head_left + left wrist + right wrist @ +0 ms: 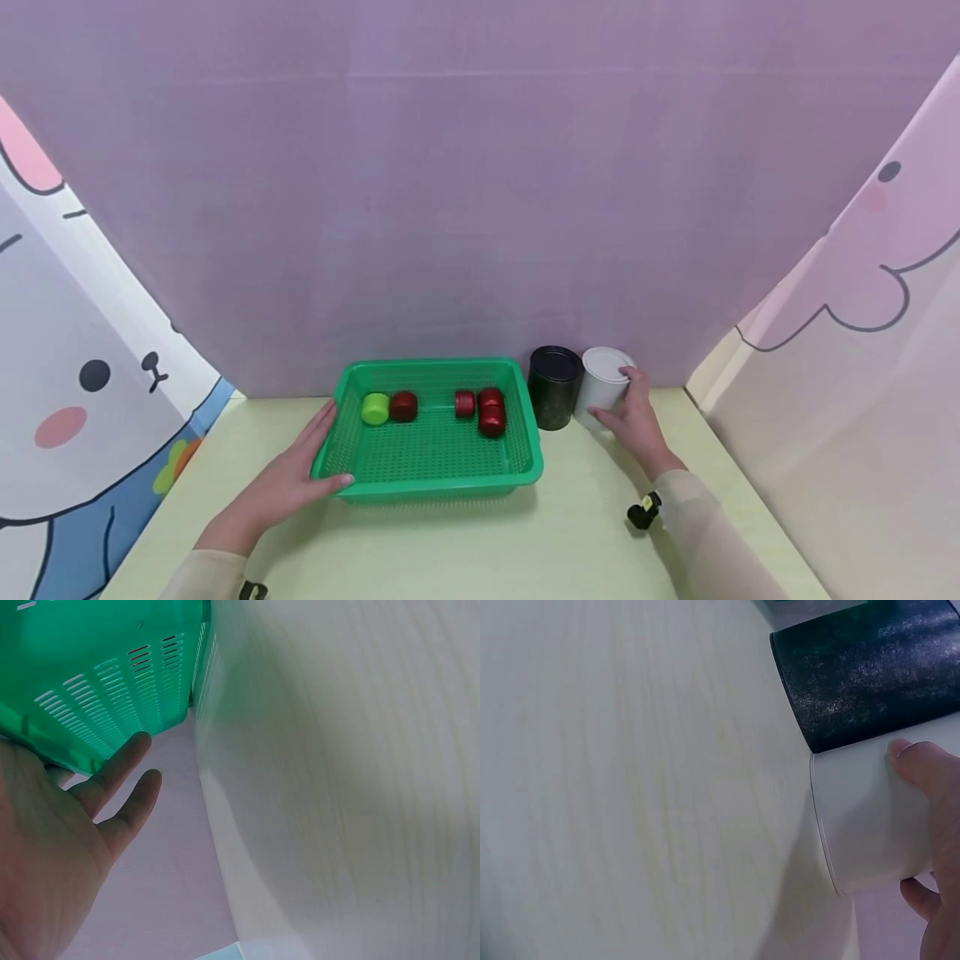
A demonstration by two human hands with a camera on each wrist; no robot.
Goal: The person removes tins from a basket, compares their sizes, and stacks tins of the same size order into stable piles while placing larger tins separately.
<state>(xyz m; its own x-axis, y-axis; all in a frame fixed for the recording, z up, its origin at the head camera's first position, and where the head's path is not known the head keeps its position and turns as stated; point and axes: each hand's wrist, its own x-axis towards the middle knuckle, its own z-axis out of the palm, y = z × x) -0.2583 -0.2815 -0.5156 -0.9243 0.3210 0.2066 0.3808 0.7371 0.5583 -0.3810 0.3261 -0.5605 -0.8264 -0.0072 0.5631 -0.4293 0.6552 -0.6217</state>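
My left hand (288,475) rests against the left side of a green perforated plastic basket (442,486). Its fingers stretch along the outer wall, and the thumb lies over the front rim; in the left wrist view two straight fingers (124,769) show beside the slotted wall. With my right hand (633,417) I hold an upright white can (597,392), thumb on its near side and fingers round the right. Standing right beside it is a black can (555,392). In the right wrist view the thumb presses the white can (877,817), alongside the black can (870,675).
Inside the basket lie a small lime-green cylinder (375,409), a dark red one (403,407) beside it, and a cluster of glossy red pieces (491,412) to the right. A purple backdrop (480,208) rises behind the pale table (450,550); printed side panels (847,400) flank it.
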